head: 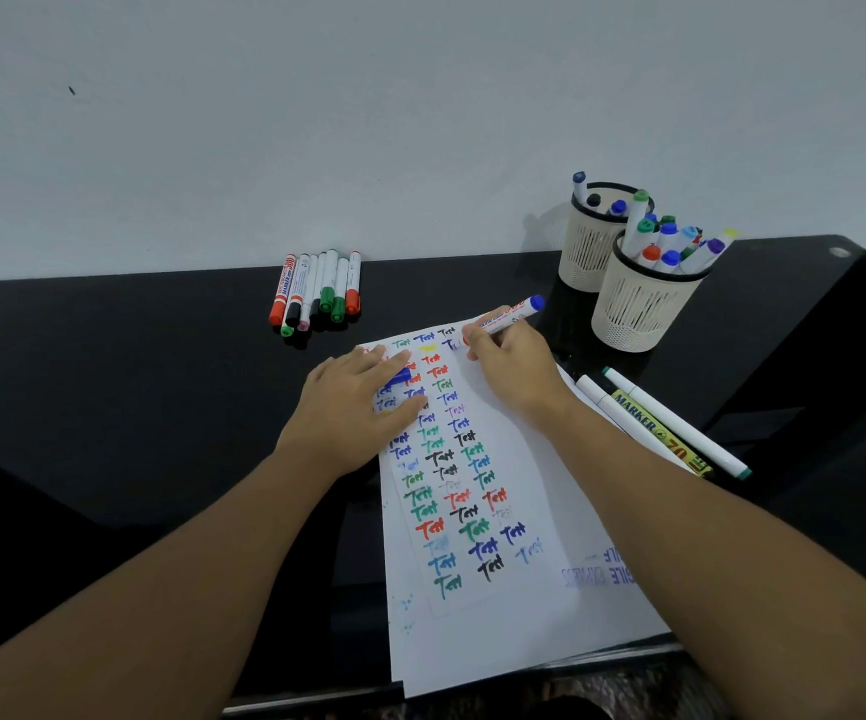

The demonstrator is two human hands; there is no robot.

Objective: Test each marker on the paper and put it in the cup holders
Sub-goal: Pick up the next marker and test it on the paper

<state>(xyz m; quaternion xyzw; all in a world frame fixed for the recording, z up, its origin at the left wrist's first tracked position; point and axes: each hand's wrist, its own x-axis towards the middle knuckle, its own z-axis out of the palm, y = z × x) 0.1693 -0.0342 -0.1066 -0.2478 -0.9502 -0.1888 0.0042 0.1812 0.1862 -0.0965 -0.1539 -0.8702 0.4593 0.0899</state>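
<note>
Gripping the blue marker [504, 318] in your right hand [511, 366], you held it slanted, blue end up to the right, tip down-left at the paper [519, 459], barrel projecting beyond your fingers. Your left hand [353, 407] pressed flat, pinning a blue cap [400, 377].

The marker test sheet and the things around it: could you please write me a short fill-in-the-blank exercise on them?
1. The right hand grips a marker whose far end is ____.
2. The left hand presses flat on the ____.
3. The number of cup holders standing on the desk is ____.
4. The word written again and again on the sheet is ____.

Missing words: blue; paper; two; Test
</note>
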